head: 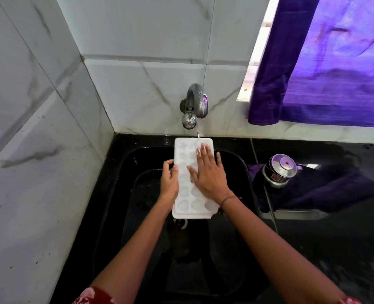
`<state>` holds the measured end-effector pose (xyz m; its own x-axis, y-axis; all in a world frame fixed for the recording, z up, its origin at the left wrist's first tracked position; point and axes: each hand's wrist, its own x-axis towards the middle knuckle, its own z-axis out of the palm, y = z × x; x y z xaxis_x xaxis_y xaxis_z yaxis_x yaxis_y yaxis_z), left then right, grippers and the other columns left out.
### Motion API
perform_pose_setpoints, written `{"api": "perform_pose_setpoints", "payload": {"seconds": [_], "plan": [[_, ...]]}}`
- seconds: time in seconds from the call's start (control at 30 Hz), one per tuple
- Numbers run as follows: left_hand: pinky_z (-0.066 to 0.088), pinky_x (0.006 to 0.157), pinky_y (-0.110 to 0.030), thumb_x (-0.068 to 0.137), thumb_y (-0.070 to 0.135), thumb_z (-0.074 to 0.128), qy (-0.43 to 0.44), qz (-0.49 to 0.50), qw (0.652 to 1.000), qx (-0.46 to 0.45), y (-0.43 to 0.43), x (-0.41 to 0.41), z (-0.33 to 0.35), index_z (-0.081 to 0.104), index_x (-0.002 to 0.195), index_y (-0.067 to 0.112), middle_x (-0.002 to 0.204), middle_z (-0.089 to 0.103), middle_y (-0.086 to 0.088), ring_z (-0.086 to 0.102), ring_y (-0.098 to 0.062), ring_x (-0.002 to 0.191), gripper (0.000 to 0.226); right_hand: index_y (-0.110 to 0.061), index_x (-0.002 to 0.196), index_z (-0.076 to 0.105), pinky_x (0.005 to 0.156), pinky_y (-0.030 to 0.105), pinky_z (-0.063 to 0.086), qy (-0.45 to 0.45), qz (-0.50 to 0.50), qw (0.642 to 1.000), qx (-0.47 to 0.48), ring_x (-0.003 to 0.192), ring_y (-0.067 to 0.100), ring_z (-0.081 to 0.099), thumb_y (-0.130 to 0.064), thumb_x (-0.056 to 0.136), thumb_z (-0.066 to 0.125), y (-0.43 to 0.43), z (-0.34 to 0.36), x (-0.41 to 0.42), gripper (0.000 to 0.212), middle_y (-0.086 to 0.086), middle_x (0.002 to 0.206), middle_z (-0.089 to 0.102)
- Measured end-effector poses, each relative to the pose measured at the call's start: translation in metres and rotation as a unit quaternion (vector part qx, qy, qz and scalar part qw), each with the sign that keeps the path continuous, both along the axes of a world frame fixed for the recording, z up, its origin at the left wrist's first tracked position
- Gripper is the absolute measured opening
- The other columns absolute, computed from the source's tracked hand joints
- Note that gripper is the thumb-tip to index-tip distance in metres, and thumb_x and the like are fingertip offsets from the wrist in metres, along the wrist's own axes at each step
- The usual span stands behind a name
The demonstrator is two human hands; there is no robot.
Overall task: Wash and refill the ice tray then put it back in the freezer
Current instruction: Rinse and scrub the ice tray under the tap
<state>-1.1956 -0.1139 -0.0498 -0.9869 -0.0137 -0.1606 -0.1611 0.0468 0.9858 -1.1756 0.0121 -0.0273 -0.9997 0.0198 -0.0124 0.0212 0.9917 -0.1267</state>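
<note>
Both hands were on the ice tray at mid-frame, over the black sink: my left hand gripped its left edge, my right hand lay flat, fingers spread, rubbing the pockets under the running tap. Washing looked underway; refilling and the freezer were not yet done.

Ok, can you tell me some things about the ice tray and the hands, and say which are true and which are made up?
1. Water runs from the tap onto the ice tray. True.
2. The right hand is closed in a fist. False: it lies flat on the tray.
3. The left hand grips the tray's left edge. True.
4. The tray is red. False: it is white.
5. A steel pot stands on the counter at the right. True.
</note>
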Motion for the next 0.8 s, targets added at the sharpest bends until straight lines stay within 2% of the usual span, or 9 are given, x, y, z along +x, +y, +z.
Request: {"api": "perform_pose_setpoints", "payload": {"seconds": [0.1, 0.17, 0.3, 0.43, 0.5, 0.6, 0.7, 0.73, 0.8], "plan": [[0.049, 0.083, -0.036, 0.1, 0.019, 0.04, 0.0, -0.018, 1.0, 0.001, 0.007, 0.009, -0.003, 0.045, 0.111, 0.014, 0.105, 0.058, -0.008, 0.057, -0.02, 0.093, 0.013, -0.005, 0.15, 0.007, 0.117, 0.044, -0.008, 0.012, -0.019, 0.999, 0.027, 0.147, 0.023, -0.007, -0.049, 0.099, 0.016, -0.003, 0.007, -0.02, 0.068, 0.013, 0.159, -0.001], [0.047, 0.082, -0.03, 0.1, 0.018, 0.04, 0.007, -0.009, 1.0, 0.0, 0.007, 0.005, 0.0, 0.046, 0.113, 0.011, 0.105, 0.058, -0.007, 0.055, -0.017, 0.093, 0.016, -0.006, 0.15, 0.008, 0.117, 0.044, -0.005, 0.019, 0.029, 0.999, 0.024, 0.147, 0.025, -0.001, -0.044, 0.099, 0.015, -0.009, 0.008, -0.023, 0.064, 0.013, 0.159, 0.002], [0.047, 0.076, -0.014, 0.1, 0.015, 0.039, 0.019, -0.017, 1.0, -0.006, 0.002, -0.003, 0.002, 0.045, 0.12, 0.007, 0.102, 0.057, -0.002, 0.056, -0.008, 0.089, 0.022, -0.009, 0.151, 0.007, 0.117, 0.038, -0.004, 0.026, 0.1, 0.995, -0.015, 0.147, 0.023, -0.003, -0.042, 0.085, -0.007, -0.022, 0.003, -0.013, 0.075, 0.01, 0.159, 0.0], [0.045, 0.067, -0.005, 0.1, 0.015, 0.039, 0.004, 0.029, 0.999, -0.021, -0.005, -0.009, -0.003, 0.045, 0.121, 0.006, 0.101, 0.055, 0.0, 0.054, -0.002, 0.084, 0.023, -0.009, 0.15, 0.001, 0.118, 0.035, -0.008, -0.007, 0.177, 0.983, -0.051, 0.145, 0.017, -0.014, -0.045, 0.09, 0.0, -0.028, -0.008, 0.018, 0.07, 0.008, 0.158, -0.008], [0.046, 0.068, -0.01, 0.1, 0.015, 0.039, -0.014, 0.053, 0.998, -0.018, -0.011, -0.017, -0.004, 0.045, 0.121, 0.005, 0.102, 0.056, -0.005, 0.057, -0.01, 0.086, 0.024, -0.012, 0.15, -0.005, 0.119, 0.037, -0.009, -0.035, 0.216, 0.974, -0.063, 0.144, 0.015, -0.019, -0.055, 0.092, 0.007, -0.03, -0.014, 0.036, 0.073, 0.005, 0.158, -0.013], [0.049, 0.084, -0.034, 0.1, 0.019, 0.04, -0.067, 0.07, 0.995, -0.028, -0.016, -0.026, -0.006, 0.045, 0.122, 0.006, 0.115, 0.058, -0.017, 0.057, -0.025, 0.097, 0.026, -0.016, 0.151, -0.007, 0.119, 0.037, -0.008, -0.058, 0.247, 0.966, -0.048, 0.144, 0.017, -0.018, -0.061, 0.091, 0.029, -0.029, -0.016, 0.056, 0.083, 0.006, 0.158, -0.014], [0.049, 0.088, -0.04, 0.1, 0.021, 0.041, -0.149, 0.043, 0.987, -0.033, -0.013, -0.032, -0.005, 0.045, 0.125, 0.002, 0.119, 0.057, -0.02, 0.059, -0.032, 0.1, 0.031, -0.023, 0.151, 0.002, 0.118, 0.033, 0.002, -0.02, 0.221, 0.974, -0.05, 0.147, 0.023, 0.001, -0.015, 0.095, 0.044, -0.025, -0.011, 0.059, 0.07, 0.012, 0.159, 0.0], [0.05, 0.084, -0.039, 0.1, 0.021, 0.041, -0.17, 0.027, 0.985, -0.008, -0.012, -0.033, -0.003, 0.045, 0.125, 0.0, 0.117, 0.058, -0.021, 0.059, -0.031, 0.096, 0.033, -0.024, 0.151, 0.008, 0.118, 0.031, 0.009, -0.006, 0.199, 0.977, -0.081, 0.146, 0.023, 0.011, -0.007, 0.093, 0.044, -0.025, -0.007, 0.057, 0.07, 0.012, 0.158, 0.009], [0.052, 0.068, -0.033, 0.101, 0.025, 0.037, -0.202, -0.012, 0.978, 0.051, -0.008, -0.031, 0.006, 0.05, 0.121, 0.004, 0.105, 0.062, -0.015, 0.061, -0.023, 0.079, 0.032, -0.023, 0.149, 0.024, 0.109, 0.031, 0.032, 0.019, 0.12, 0.973, -0.194, 0.137, 0.024, 0.036, -0.01, 0.092, 0.049, -0.023, -0.001, 0.052, 0.063, 0.01, 0.151, 0.034]]}}
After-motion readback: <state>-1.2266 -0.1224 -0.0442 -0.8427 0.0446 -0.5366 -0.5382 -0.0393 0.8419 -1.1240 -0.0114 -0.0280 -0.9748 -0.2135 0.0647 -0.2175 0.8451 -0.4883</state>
